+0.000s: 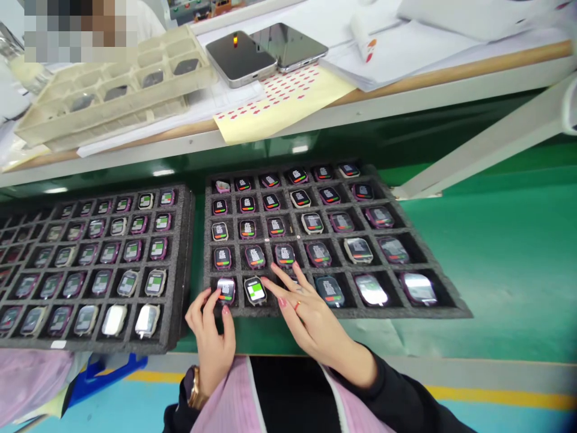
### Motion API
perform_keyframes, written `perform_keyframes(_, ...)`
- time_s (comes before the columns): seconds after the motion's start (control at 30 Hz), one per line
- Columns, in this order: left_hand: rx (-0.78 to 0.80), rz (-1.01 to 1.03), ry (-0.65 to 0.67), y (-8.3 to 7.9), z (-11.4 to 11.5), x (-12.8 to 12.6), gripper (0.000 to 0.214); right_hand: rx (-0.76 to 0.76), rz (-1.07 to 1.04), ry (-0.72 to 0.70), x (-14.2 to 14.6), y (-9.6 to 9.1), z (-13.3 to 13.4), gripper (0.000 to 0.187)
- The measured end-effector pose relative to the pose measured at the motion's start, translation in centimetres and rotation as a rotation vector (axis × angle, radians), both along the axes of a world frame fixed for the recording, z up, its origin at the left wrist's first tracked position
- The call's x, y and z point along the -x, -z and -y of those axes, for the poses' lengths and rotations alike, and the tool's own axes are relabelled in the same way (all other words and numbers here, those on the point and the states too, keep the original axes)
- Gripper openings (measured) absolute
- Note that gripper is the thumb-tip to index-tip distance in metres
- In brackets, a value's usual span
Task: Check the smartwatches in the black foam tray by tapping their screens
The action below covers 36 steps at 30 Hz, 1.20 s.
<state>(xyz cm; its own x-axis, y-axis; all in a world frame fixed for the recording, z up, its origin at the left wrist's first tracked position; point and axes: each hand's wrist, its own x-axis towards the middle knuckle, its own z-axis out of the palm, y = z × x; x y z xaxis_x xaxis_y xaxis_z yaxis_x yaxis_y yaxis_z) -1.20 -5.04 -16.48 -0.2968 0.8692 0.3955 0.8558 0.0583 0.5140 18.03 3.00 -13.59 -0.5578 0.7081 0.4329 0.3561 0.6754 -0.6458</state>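
Observation:
My left hand [211, 325] is at the near left corner of the right-hand foam tray [336, 314]. Its bent fingers are apart, with index finger and thumb at the edge of a purple-rimmed smartwatch [226, 288] lying in its compartment. To the right, my right hand [315, 316] reaches over the front rows, fingers stretched and spread, with nothing held. One fingertip is beside a light-rimmed smartwatch [255, 291] with a green and white screen. Another is by a purple-rimmed smartwatch [285, 255] one row back. My right hand partly hides the compartment under it.
A second foam tray [174, 313] of smartwatches lies at the left. Behind, a raised shelf [383, 99] carries a pale plastic tray [112, 114], two dark phones [241, 58], papers and a yellow sticker sheet [288, 105]. A white metal bar [487, 141] slants at the right.

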Motion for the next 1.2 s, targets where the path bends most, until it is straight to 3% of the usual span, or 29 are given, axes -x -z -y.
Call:
perform_keyframes(0.2, 0.059, 0.202, -0.006, -0.2, -0.5, -0.4, 0.053, 0.002, 0.081, 0.085, 0.1, -0.4, -1.0, 0.035)
perform_keyframes(0.33, 0.086, 0.226, -0.017, 0.0, -0.4, -0.4, 0.061, 0.020, 0.163, 0.095, 0.2, -0.7, -1.2, 0.036)
perform_keyframes(0.6, 0.090, 0.222, 0.000, 0.1, -0.5, -0.3, 0.059, 0.021, 0.181, 0.104, 0.6, -0.8, -0.9, 0.035)
perform_keyframes(0.9, 0.086, 0.187, 0.015, 0.1, -0.6, -0.2, 0.057, -0.060, 0.425, 0.087, 1.6, -2.1, 0.0, 0.042)
perform_keyframes(1.2, 0.072, 0.181, 0.019, 0.3, -0.7, -0.1, 0.058, -0.092, 0.468, 0.099, 2.2, -1.4, 0.2, 0.041)
